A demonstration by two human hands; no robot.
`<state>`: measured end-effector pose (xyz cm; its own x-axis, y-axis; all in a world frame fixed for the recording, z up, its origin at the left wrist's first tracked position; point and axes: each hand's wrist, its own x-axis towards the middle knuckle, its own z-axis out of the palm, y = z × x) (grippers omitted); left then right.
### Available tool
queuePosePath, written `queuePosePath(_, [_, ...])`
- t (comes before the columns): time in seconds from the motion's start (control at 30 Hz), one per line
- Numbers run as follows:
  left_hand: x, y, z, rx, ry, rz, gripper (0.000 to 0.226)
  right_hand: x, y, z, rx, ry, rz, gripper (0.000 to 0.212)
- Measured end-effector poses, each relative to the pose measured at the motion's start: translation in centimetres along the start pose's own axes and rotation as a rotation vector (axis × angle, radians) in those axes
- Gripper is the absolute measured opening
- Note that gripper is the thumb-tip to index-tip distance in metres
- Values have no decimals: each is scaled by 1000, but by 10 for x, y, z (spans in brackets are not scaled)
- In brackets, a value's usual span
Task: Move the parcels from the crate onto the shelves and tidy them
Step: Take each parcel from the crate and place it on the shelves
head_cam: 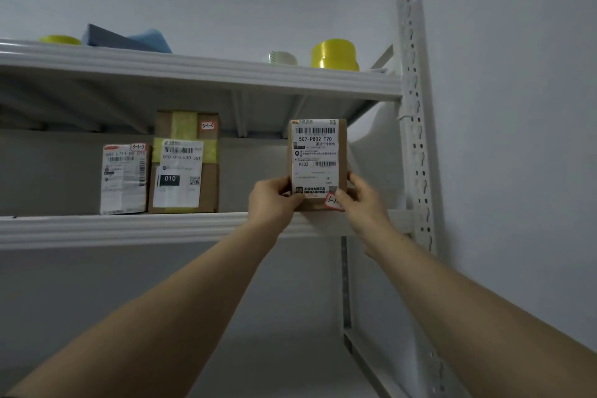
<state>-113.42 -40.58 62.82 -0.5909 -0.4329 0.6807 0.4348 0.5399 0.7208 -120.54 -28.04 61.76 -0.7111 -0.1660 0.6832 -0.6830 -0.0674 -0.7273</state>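
At the right end of the middle shelf [129, 229], a brown parcel [318, 155] stands upright at the front edge; left hand [273, 203] and right hand [365, 200] grip its lower corners, fingers [284, 186] curled against either side; two other parcels [185, 165] stand well to its left.

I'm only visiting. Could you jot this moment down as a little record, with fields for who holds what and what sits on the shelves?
Held parcel: brown box with a white label, upright, at the right end of the middle shelf
Hands: left hand grips its lower left edge; right hand grips its lower right edge
Already shelved: white-labelled parcel beside a taller taped box, both upright, further left
Above: top shelf carries a yellow tape roll and a small pale roll
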Motion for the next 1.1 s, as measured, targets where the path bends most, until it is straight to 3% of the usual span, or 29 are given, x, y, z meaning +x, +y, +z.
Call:
queuePosePath(0.2, [30, -12, 14, 237, 85, 28, 42, 43, 23, 12, 37, -128, -15, 37])
queuePosePath(0.5, [49, -31, 13, 510, 87, -1, 30, 60, 37, 21, -387, -171, -107, 41])
queuePosePath(1.1, [79, -52, 1, 753, 65, -127, 31, 92, 58, 56, -521, -168, -91, 32])
